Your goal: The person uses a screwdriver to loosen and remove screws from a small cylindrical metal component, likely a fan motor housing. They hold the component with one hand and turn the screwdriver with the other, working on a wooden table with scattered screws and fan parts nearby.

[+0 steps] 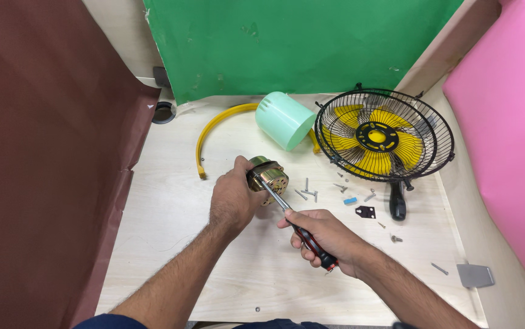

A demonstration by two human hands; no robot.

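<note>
My left hand (233,198) grips a round brass-coloured fan motor (268,178) and holds it just above the wooden tabletop (171,207). My right hand (329,239) is closed around the red-and-black handle of a screwdriver (299,226). Its metal shaft runs up and left, and the tip meets the face of the motor. Both forearms reach in from the bottom edge of the view.
A black wire fan guard (384,134) with yellow blades inside lies at the right, next to a mint-green motor cover (284,120) and a yellow curved band (214,131). Several loose screws (307,193), a small black bracket (365,211), another screwdriver (397,203) and a grey plate (475,275) lie scattered.
</note>
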